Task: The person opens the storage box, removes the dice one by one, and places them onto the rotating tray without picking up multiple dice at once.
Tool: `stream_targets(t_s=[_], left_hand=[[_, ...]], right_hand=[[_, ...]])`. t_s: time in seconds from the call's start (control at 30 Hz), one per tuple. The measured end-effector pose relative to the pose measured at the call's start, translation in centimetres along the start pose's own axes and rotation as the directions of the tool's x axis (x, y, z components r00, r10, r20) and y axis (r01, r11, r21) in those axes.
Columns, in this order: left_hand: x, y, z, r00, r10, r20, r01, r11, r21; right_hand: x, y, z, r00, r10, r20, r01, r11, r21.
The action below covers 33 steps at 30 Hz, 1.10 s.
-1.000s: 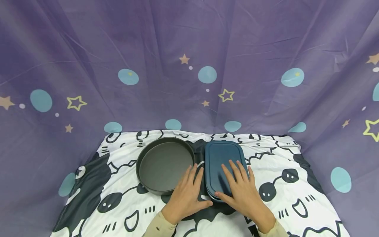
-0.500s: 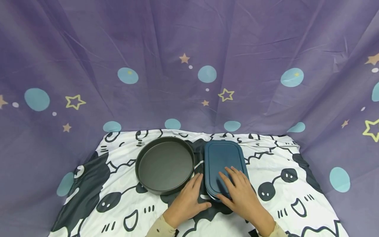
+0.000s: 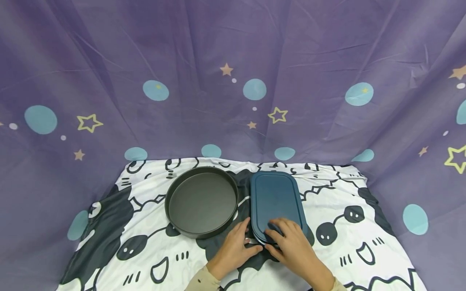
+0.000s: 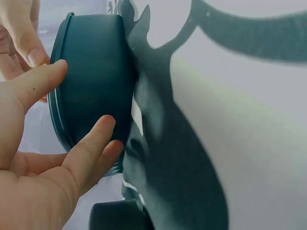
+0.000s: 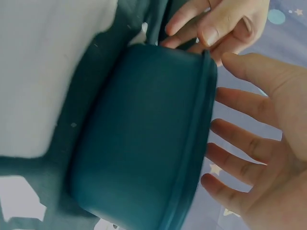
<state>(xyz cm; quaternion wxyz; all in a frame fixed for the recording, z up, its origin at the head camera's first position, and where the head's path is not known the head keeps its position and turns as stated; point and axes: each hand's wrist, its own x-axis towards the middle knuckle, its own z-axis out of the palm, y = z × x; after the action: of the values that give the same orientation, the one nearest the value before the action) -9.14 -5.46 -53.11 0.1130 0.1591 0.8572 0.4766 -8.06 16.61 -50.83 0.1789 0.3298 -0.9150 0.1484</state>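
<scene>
A blue rectangular food container with a lid of the same colour lies on the patterned cloth. At its near left corner is my left hand, fingers spread and nearly straight; in the left wrist view its thumb lies at the lid's rim and two fingers lie along the side wall. My right hand is over the near end of the lid, thumb at the front edge and fingers bent loosely. The right wrist view shows its fingertips right at the lid, none curled round it.
Left of the container stands a round dark grey pan with a low wall, a short gap from it. The black and white cartoon cloth covers the surface. Behind rises a purple curtain with stars and blue spots.
The right fingers have drawn back toward the near end of the lid and bent more. My left hand has drawn back from beside the pan toward the container's near corner. Container and pan stay put.
</scene>
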Motion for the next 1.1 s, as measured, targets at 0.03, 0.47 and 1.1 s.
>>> stream_targets(t_s=[0.03, 0.47, 1.1], left_hand=[[0.1, -0.1, 0.1, 1.0, 0.003, 0.0, -0.003, 1.0, -0.028], [0.4, -1.0, 0.7, 1.0, 0.025, -0.006, -0.025, 0.986, -0.166], [0.9, -1.4, 1.1, 0.996, 0.038, -0.08, -0.049, 0.99, -0.132]], right_hand=[[-0.1, -0.1, 0.2, 1.0, -0.004, -0.005, 0.004, 1.0, 0.003], [-0.5, -0.5, 1.0, 0.995, -0.014, -0.103, 0.015, 1.0, 0.012], [-0.7, -0.7, 1.0, 0.994, -0.008, -0.108, 0.01, 1.0, 0.012]])
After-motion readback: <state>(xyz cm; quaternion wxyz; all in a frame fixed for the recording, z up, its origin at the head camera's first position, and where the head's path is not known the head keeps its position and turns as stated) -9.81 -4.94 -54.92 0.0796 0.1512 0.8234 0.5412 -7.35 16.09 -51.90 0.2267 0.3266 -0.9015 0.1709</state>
